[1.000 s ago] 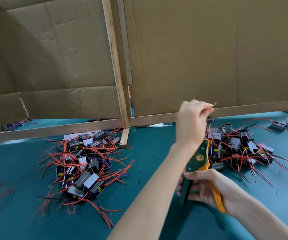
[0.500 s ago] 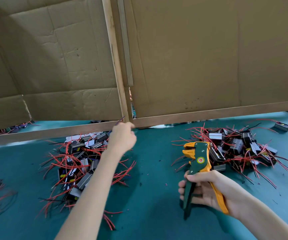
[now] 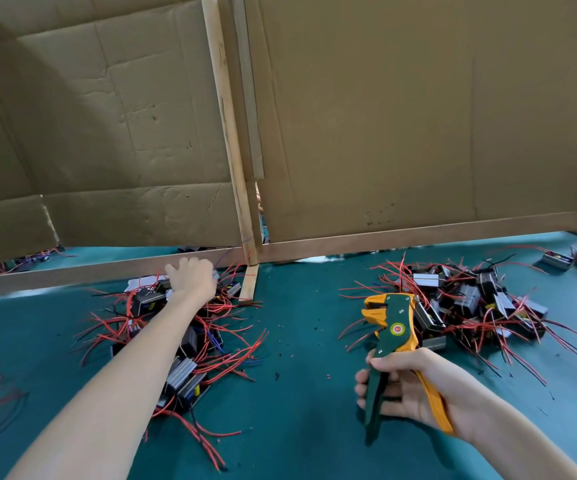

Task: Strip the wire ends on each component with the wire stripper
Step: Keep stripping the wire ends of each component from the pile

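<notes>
Right hand [image 3: 415, 389] is gripping the green-orange wire stripper [image 3: 389, 336] upright over the teal table [image 3: 300, 427]. Left hand [image 3: 191, 277] is resting, fingers spread, on the left component pile [image 3: 176, 334]; grasp unclear. Right pile [image 3: 470, 306] is lying beside the stripper. Stripper's round label is unreadable.

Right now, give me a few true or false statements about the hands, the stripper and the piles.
1. The right hand holds the stripper. True.
2. The left hand is at the right pile. False: it reaches over the left pile; the right pile is untouched.
3. A wire sits in the stripper's head. False: its head shows no wire in it.
4. The mat is teal. True.
5. Cardboard stands behind the piles. True.
</notes>
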The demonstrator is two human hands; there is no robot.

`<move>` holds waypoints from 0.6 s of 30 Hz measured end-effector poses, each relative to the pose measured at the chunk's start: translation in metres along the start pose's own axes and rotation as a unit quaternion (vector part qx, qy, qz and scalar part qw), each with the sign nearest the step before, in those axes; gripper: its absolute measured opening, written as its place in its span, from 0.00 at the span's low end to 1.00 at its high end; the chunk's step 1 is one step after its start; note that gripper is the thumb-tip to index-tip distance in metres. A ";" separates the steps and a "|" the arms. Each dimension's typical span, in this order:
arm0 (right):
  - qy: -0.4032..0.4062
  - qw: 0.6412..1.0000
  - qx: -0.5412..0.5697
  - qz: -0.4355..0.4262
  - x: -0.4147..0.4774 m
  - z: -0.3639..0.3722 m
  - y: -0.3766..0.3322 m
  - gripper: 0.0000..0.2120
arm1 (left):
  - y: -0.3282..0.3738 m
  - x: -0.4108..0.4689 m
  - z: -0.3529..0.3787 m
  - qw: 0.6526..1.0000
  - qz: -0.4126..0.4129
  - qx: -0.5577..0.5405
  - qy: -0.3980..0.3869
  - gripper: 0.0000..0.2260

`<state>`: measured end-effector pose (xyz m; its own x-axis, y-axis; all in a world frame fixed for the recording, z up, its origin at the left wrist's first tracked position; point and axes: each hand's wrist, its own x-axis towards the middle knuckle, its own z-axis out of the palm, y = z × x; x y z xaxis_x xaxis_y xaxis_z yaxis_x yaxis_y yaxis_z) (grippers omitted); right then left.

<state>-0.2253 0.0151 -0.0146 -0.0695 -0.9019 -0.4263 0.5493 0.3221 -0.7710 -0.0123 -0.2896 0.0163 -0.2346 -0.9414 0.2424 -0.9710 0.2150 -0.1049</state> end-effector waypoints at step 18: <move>0.015 1.000 -0.003 -0.027 -0.001 -0.002 -0.003 0.12 | 0.080 -0.098 -0.021 0.864 0.256 -0.422 -0.102 0.09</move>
<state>-0.2282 0.0157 -0.0131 -0.1243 -0.9091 -0.3976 0.5390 0.2745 -0.7963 -0.0680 -0.1745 0.0046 -0.7135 -0.6745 0.1896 -0.4503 0.6488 0.6135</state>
